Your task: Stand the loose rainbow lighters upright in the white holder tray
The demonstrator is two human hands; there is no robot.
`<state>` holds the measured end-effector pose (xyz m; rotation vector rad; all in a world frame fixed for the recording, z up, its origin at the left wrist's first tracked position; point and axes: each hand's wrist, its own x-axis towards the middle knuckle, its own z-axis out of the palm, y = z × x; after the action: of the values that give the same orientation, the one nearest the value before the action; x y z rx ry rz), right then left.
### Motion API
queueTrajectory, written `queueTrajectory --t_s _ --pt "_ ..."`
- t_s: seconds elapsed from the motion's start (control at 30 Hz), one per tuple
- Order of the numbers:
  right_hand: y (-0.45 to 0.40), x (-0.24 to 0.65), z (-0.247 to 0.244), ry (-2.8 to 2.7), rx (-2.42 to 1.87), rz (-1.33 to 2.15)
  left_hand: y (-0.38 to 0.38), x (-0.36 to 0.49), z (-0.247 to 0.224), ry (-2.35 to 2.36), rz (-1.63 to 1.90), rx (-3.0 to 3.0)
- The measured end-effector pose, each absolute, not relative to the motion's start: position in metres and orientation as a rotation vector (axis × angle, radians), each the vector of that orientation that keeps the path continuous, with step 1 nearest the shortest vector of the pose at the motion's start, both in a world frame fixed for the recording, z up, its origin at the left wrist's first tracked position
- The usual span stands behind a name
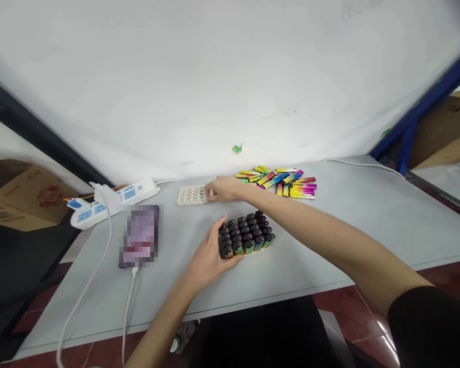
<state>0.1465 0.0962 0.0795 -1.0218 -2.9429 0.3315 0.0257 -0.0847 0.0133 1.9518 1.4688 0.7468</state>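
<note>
1. Phone (140, 235) lies on the table (180, 291).
2. White tray (189, 195), dotted with holes, sits near the wall (176, 102).
3. Left hand (209, 255) reaches forward, thumb and fingers spread, gripping the left end of the black-topped lighters (247, 235).
4. Right hand (224, 189), forearm slanting across, curls its fingers down at the tray's right end; whether they pinch it, I cannot tell.
5. Colourful pile (279, 179) lies beyond the right forearm.

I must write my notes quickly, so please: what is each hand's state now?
Left hand: holding the block of lighters by one side.
Right hand: at the white tray, fingers curled, grip unclear.
</note>
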Motion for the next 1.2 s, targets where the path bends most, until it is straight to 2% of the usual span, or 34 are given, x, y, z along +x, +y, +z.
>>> queueTrajectory --t_s 0.13,0.27,0.5,0.63,0.77,0.97,1.2 --pt "0.098 0.122 0.077 -3.070 -1.059 0.225 -0.093 0.002 0.011 1.535 0.780 1.969" --pt "0.095 0.134 0.087 -2.906 -1.051 0.180 -0.096 -0.022 0.015 1.650 0.773 1.980" --pt "0.061 0.254 0.096 -2.430 -1.158 0.257 -0.074 -0.057 0.036 1.759 0.667 2.047" --pt "0.018 0.329 0.073 -2.250 -1.328 0.355 -0.052 -0.072 0.047 1.863 0.591 2.090" --pt "-0.026 0.368 0.040 -2.298 -1.388 0.426 -0.024 -0.085 0.053 1.984 0.541 2.077" --pt "-0.051 0.366 0.011 -2.403 -1.396 0.355 0.023 -0.097 0.059 2.119 0.443 2.069" --pt "-0.033 0.334 0.024 -2.292 -1.461 0.541 0.046 -0.089 0.070 2.296 0.279 2.103"
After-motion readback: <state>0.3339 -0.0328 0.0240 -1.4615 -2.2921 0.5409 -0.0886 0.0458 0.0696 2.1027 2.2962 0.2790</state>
